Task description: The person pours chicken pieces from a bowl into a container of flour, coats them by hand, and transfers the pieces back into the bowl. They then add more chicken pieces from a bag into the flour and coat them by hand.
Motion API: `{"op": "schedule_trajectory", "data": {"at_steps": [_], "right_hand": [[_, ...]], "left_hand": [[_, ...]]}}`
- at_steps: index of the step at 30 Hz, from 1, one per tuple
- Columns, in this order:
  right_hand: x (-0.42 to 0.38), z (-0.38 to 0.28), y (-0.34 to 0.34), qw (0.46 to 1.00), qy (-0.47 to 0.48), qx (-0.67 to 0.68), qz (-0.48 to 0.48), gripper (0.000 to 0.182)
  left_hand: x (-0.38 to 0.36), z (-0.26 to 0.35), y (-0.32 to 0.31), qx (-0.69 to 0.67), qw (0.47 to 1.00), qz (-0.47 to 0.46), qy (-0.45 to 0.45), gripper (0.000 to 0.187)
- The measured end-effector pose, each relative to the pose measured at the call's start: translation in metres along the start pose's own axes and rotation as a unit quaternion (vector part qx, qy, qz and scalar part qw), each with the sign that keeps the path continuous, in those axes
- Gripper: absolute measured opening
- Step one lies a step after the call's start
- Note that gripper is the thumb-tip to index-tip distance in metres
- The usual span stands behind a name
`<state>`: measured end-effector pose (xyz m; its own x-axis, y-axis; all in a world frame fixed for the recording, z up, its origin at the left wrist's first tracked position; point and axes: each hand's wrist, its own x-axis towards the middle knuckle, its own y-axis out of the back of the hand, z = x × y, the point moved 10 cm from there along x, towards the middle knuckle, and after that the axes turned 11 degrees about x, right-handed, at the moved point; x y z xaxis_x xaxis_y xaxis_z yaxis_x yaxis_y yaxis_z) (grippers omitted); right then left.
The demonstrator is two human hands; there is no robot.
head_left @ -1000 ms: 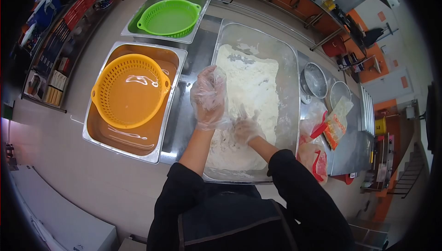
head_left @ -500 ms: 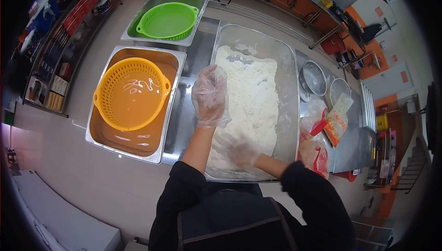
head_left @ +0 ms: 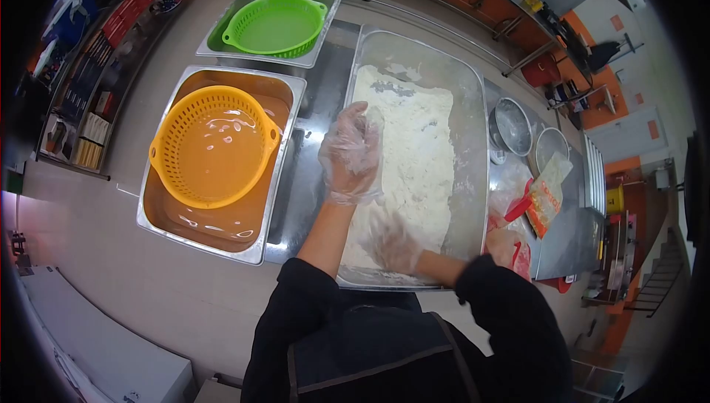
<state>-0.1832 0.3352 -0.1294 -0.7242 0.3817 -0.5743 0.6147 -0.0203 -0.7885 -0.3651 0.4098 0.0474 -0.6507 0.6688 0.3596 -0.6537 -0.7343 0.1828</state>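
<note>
My left hand [head_left: 353, 153], in a clear plastic glove, is raised at the left side of a large metal tray [head_left: 466, 144]. Its fingers are curled in, and whatever lies inside them, if anything, is hidden. White flour [head_left: 418, 159] covers much of the tray's bottom in an uneven layer. Low over the near part of this flour is my right hand [head_left: 396, 246], also gloved and slightly blurred, its fingers stretched out toward the left.
Left of the tray, a yellow colander [head_left: 164, 170] sits in a metal pan [head_left: 148, 218] of orange-brown liquid. Behind it, a green colander [head_left: 316, 37] rests in another pan [head_left: 214, 48]. To the right stand metal bowls [head_left: 510, 126], a printed bag [head_left: 546, 200] and red-and-clear plastic bags [head_left: 509, 244].
The view has shifted slightly. My right hand has moved over the near flour and is less blurred now. My left hand stays curled at the tray's left side.
</note>
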Motion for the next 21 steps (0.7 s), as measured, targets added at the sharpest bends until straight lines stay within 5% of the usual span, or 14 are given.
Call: {"op": "schedule_trajectory", "data": {"at_steps": [3, 4, 5, 7, 8, 10, 12, 14, 16, 17, 19, 21], "right_hand": [[0.009, 0.006, 0.011, 0.966, -0.099, 0.213, -0.107, 0.051], [0.024, -0.006, 0.012, 0.989, -0.067, 0.124, -0.037, 0.051], [0.027, -0.018, 0.025, 0.955, -0.051, 0.291, -0.021, 0.050], [0.031, -0.041, 0.038, 0.787, -0.014, 0.617, -0.010, 0.049], [0.013, -0.063, 0.036, 0.414, -0.021, 0.910, -0.030, 0.048], [-0.017, -0.099, 0.029, -0.088, -0.049, 0.993, -0.062, 0.045], [-0.036, -0.120, 0.023, -0.163, -0.103, 0.976, -0.099, 0.039], [-0.016, -0.081, 0.069, -0.033, -0.241, 0.965, -0.100, 0.037], [-0.007, -0.073, 0.072, -0.221, -0.244, 0.937, -0.116, 0.037], [-0.019, -0.067, 0.044, -0.465, -0.165, 0.860, -0.128, 0.037], [-0.029, -0.062, 0.038, -0.657, -0.072, 0.740, -0.127, 0.037], [-0.040, -0.074, 0.054, -0.581, -0.053, 0.805, -0.107, 0.037]], "left_hand": [[-0.003, -0.004, -0.001, 0.004, 1.000, 0.003, 0.006, 0.025], [-0.001, -0.003, -0.001, 0.002, 1.000, 0.007, 0.006, 0.026], [-0.001, -0.002, -0.001, 0.001, 1.000, 0.012, 0.008, 0.026], [0.000, 0.001, -0.001, -0.026, 0.999, 0.001, 0.020, 0.025], [-0.001, 0.001, -0.001, -0.039, 0.999, -0.004, 0.026, 0.025], [0.001, -0.004, -0.001, -0.043, 0.999, 0.022, 0.003, 0.025], [0.000, -0.008, -0.002, -0.051, 0.998, 0.030, -0.008, 0.025], [0.001, -0.008, -0.005, -0.063, 0.998, 0.024, -0.007, 0.025], [0.002, -0.004, -0.006, -0.069, 0.997, 0.013, -0.013, 0.026], [-0.001, -0.002, -0.006, -0.070, 0.997, 0.003, -0.015, 0.026], [-0.005, 0.005, -0.022, 0.061, 0.994, -0.089, -0.014, 0.028], [-0.020, 0.005, -0.036, 0.245, 0.956, -0.159, -0.006, 0.031]]}}
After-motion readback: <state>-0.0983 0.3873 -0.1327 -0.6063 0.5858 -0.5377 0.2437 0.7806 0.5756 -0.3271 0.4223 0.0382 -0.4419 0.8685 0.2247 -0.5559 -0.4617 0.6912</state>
